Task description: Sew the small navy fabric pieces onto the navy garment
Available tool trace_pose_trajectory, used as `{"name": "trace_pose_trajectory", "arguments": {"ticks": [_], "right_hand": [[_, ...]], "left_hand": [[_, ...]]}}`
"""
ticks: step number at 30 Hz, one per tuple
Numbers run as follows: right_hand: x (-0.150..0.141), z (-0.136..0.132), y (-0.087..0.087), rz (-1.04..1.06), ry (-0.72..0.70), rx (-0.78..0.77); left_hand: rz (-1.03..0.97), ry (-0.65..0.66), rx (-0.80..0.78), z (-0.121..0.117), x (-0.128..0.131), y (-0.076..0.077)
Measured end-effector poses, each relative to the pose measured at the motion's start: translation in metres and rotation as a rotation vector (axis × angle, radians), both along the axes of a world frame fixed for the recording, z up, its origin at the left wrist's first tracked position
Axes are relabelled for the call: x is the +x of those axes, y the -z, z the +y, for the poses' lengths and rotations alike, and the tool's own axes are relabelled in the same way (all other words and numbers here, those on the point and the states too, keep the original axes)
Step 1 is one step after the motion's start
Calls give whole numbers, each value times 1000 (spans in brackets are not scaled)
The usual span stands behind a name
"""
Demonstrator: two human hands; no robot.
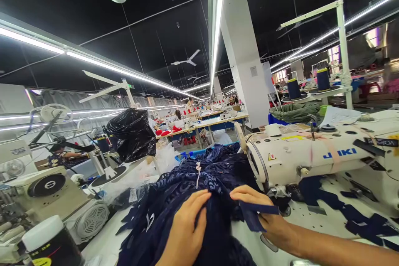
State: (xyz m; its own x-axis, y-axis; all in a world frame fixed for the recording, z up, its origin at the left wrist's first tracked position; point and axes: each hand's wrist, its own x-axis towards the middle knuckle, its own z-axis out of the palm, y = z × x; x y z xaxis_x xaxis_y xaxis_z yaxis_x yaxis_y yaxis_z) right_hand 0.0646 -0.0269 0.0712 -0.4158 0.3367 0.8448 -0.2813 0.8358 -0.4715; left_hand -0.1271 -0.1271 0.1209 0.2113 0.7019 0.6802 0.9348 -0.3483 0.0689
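A heap of navy patterned fabric (pixel 187 191) lies on the sewing table in front of me. My left hand (pixel 185 228) rests on top of it, fingers together and pressing into the cloth. My right hand (pixel 264 212) is beside it, fingers closed on a navy fabric strip (pixel 255 214) at the heap's edge. A white JUKI sewing machine (pixel 327 153) stands just right of both hands, its handwheel end close to my right fingers.
More navy strips (pixel 358 216) lie under the machine arm. At left are a second machine (pixel 46 191), a white-capped bottle (pixel 50 241) and a black plastic bag (pixel 132 133). Thread cones (pixel 293 88) stand on a rack. Other workers sit at distant tables (pixel 199 124).
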Motion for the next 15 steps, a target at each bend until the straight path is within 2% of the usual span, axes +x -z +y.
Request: {"name": "trace_pose_trajectory", "arguments": {"ticks": [2,4,6,8,11,12,13,15], "right_hand": [[10,-7,-2,32,8,42],[17,-8,-1,48,-4,103],[25,-5,9,21,-25,151],[32,1,29,-67,-17,139],[35,14,69,-318,51,-96],[32,19,80,-356,83,-221],[27,25,88,-404,92,-325],[11,40,97,-355,219,-536]], "left_hand": [[96,57,-36,23,25,-1],[245,89,-69,43,43,4],[387,82,-117,55,51,13],[474,54,-115,59,50,23],[454,49,13,56,43,32],[422,70,62,54,44,34],[392,103,98,53,46,37],[331,177,103,54,58,47]]}}
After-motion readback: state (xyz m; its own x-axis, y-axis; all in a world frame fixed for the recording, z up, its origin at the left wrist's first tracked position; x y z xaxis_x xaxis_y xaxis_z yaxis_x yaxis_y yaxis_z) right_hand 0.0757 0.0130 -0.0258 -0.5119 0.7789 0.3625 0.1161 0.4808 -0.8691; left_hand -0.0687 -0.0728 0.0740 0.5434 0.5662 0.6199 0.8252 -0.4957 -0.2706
